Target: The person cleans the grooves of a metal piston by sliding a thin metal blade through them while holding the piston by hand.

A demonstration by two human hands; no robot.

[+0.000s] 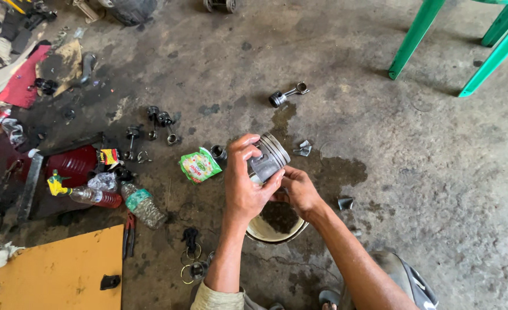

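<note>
Both hands are closed around a grey metal piston (268,158), held up in the air above a round bowl (264,231) of dark liquid that sits on the concrete floor (426,189) near the bottom edge of the view. The left hand (246,186) wraps it from the side, thumb over the ringed crown and fingers curled against the skirt; the right hand (300,190) cups it from below, fingers pressed to the open end. The piston carries no rod here, and its skirt looks wiped but not bright, so the cleaning seems partway along. Another piston with its connecting rod (287,95) lies apart on the floor, farther out, beside an oily stain. Just left of the hands lies a green sachet (199,165), then a plastic bottle (143,205) and red-handled pliers (129,232). Several valves (150,123) stand further left, and green chair legs (460,43) rise at the top right corner.
</note>
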